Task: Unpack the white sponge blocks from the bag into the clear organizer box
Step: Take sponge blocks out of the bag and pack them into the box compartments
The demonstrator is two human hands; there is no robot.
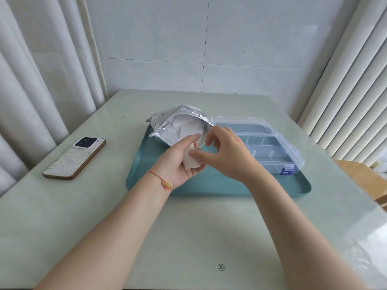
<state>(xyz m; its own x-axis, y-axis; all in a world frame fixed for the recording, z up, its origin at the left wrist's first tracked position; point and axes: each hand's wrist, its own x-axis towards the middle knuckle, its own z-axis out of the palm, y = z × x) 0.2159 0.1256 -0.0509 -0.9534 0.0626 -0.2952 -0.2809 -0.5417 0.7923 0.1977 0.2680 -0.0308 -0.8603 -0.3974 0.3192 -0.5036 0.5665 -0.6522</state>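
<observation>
A silver foil bag (165, 120) lies open on the teal tray (209, 185), its mouth facing me and packed with white sponge blocks (184, 127). My left hand (180, 164) is palm up just in front of the bag's mouth and holds a white sponge block (191, 162). My right hand (226, 153) pinches that same block with thumb and curled fingers. The clear organizer box (270, 151) stands open on the tray's right side; its compartments look empty.
A phone (75, 158) lies face down on the pale green table (188, 237), left of the tray. Curtains hang on the left, blinds on the right. A wooden chair (364, 176) shows at the right edge.
</observation>
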